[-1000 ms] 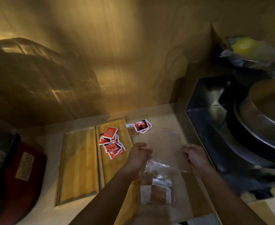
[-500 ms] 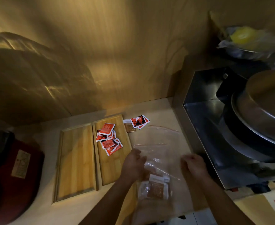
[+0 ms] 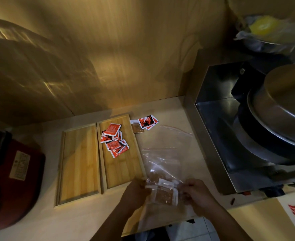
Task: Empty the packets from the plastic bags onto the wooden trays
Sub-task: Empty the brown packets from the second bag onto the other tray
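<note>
Brown packets are sitting inside a clear plastic bag, which the left hand and right hand are pinching above the counter edge. Beyond, red packets are lying on the right wooden tray; their print is unreadable.

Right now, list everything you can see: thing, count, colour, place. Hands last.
trays: two, light wood, side by side on the counter; the left one bare
red packets: a pile, red and white, on the right tray
loose packets: a few, red, black and brown, on the counter beyond the right tray
bag: one, clear plastic, right of the trays
brown packets: several, brown and white, inside the bag
counter: one, pale
metal box: one, steel, far right
pan: one, metal, in the box
red thing: one, dark red, far left
left hand: gripping the bag
right hand: gripping the bag
</note>
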### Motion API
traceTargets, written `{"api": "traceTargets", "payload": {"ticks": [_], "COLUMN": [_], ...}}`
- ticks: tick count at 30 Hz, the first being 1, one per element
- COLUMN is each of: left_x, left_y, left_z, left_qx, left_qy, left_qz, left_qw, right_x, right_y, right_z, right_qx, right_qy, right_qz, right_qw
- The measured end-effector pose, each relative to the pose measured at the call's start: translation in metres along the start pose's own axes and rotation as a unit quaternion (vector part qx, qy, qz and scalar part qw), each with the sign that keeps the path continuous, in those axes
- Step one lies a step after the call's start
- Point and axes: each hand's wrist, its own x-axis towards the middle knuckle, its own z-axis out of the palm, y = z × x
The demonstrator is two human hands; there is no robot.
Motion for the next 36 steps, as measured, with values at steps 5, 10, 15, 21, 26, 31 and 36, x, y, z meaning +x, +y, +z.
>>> {"api": "traceTargets", "payload": {"ticks": [5, 10, 15, 21, 26, 31, 36], "left_x": [-0.014, -0.028, -0.048, -0.069, -0.061, -0.039, -0.03], "left_y": [0.015, 0.034, 0.055, 0.063, 0.055, 0.032, 0.012], "left_z": [-0.012, -0.036, -0.061, -0.087, -0.089, -0.07, -0.054], "left_qx": [-0.09, -0.142, -0.194, -0.172, -0.222, -0.212, -0.11], "left_qy": [-0.028, -0.012, 0.019, 0.106, 0.135, 0.112, 0.134], "left_qz": [-0.026, 0.012, 0.092, 0.24, 0.283, 0.291, 0.282], "left_qw": [0.995, 0.99, 0.977, 0.949, 0.923, 0.926, 0.944], "right_x": [-0.009, -0.029, -0.051, -0.064, -0.056, -0.047, -0.032], "right_y": [-0.011, -0.045, -0.081, -0.097, -0.089, -0.092, -0.098], "right_z": [0.005, 0.01, 0.02, 0.03, 0.033, 0.039, 0.045], "right_qx": [0.016, 0.015, 0.002, -0.03, -0.02, 0.22, 0.275], "right_qy": [-0.014, -0.048, -0.105, -0.141, -0.125, -0.159, -0.095], "right_qz": [0.003, -0.048, -0.139, -0.242, -0.248, -0.148, -0.148], "right_qw": [1.0, 0.998, 0.985, 0.959, 0.961, 0.951, 0.945]}}
